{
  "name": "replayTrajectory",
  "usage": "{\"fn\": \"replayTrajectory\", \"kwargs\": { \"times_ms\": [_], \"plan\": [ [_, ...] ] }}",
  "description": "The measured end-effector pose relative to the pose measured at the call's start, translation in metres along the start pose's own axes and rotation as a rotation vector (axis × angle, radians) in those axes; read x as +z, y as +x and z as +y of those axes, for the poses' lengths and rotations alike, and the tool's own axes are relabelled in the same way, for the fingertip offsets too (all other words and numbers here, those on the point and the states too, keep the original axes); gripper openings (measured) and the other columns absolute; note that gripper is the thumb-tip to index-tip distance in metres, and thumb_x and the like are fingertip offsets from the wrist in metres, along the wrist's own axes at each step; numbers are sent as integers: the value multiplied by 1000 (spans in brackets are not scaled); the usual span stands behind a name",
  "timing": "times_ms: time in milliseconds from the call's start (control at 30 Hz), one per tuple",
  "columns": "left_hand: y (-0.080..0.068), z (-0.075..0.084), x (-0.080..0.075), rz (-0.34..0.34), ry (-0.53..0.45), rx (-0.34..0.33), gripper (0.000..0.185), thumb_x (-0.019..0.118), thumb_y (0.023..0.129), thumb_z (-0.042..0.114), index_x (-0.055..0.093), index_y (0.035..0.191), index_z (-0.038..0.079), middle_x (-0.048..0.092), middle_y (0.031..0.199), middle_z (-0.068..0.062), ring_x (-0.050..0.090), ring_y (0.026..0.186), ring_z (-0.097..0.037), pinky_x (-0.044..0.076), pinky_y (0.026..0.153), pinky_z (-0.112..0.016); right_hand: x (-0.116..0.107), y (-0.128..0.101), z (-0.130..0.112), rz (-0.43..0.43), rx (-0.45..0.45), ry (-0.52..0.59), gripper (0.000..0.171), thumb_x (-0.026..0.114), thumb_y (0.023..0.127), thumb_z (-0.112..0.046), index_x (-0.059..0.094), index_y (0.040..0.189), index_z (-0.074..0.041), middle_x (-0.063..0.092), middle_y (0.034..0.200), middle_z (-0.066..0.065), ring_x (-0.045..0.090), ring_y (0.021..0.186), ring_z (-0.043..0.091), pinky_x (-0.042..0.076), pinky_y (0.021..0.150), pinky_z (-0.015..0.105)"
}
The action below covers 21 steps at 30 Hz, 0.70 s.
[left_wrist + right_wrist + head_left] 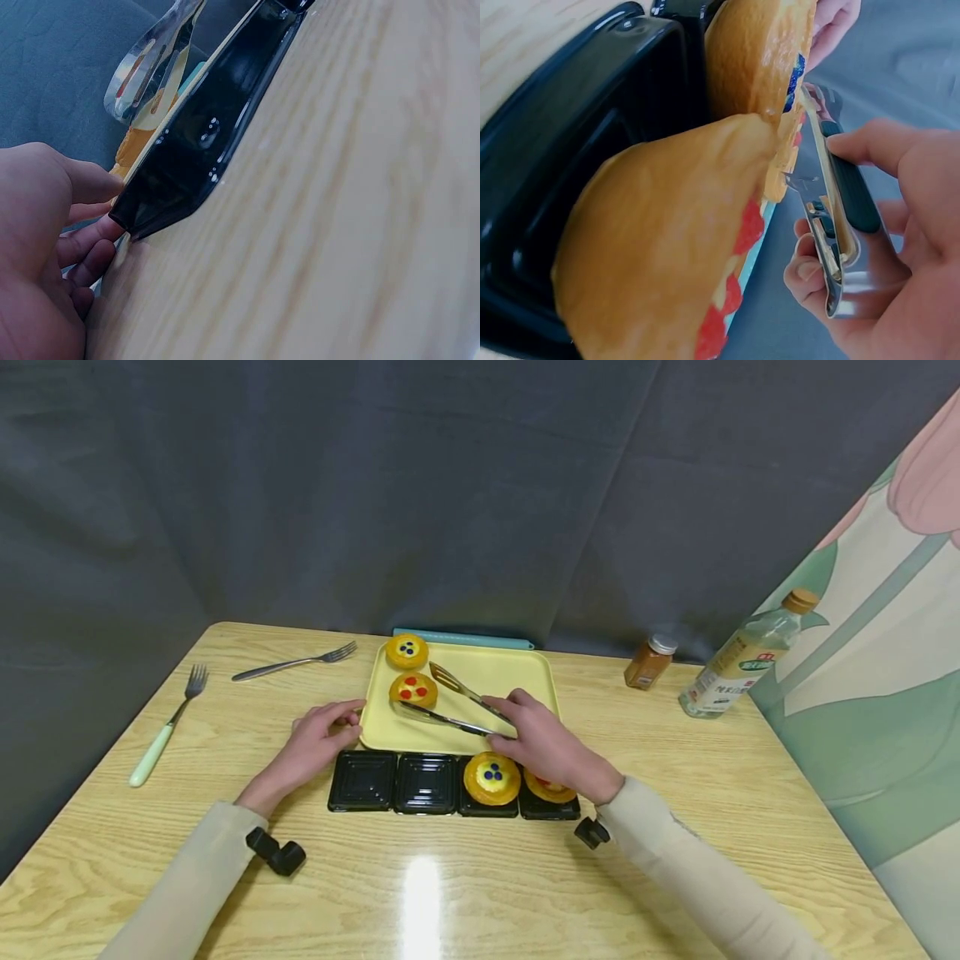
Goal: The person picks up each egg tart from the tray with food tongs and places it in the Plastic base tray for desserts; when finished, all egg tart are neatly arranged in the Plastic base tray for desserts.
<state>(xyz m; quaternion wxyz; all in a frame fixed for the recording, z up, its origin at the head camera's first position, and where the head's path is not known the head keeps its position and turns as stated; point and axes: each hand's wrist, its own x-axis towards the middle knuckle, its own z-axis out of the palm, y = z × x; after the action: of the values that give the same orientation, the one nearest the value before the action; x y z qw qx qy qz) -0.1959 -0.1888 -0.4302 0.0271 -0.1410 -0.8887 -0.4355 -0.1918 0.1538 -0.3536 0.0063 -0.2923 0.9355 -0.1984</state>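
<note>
My right hand point(543, 739) holds metal tongs point(468, 727) with dark grips; the thumb presses one grip point(851, 180) in the right wrist view. Their arms are spread over the tray, the tips by a red-topped egg tart point(422, 681). Behind that tart sits a blueberry-topped tart point(407, 651). My left hand point(318, 743) holds the left rim of the yellow tray point(525, 670), thumb and fingers at its edge, other fingers curled. Under my right forearm side, another red-topped tart point(660, 240) and a blueberry-topped tart point(492, 779) sit in black plastic trays.
Two black plastic trays point(363, 782) without tarts stand in the row before the yellow tray. A metal fork point(292, 663) and a green-handled fork point(153, 752) lie at left. At right stand a spice jar point(648, 665) and a bottle point(738, 664). Behind the tray lies a teal strip point(465, 639).
</note>
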Motion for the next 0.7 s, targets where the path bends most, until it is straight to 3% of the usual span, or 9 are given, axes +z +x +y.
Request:
{"fn": "replayTrajectory", "kwargs": {
  "times_ms": [700],
  "plan": [
    [0,-2,1,6,1,-3,48,61,101,15,51,144,-4,62,113,-10,48,116,-36,20,93,-52,2,6,-9,-38,-16,-27,52,67,100,-17,52,146,-1,58,114,19,54,89,23,49,80,36]
  ]
}}
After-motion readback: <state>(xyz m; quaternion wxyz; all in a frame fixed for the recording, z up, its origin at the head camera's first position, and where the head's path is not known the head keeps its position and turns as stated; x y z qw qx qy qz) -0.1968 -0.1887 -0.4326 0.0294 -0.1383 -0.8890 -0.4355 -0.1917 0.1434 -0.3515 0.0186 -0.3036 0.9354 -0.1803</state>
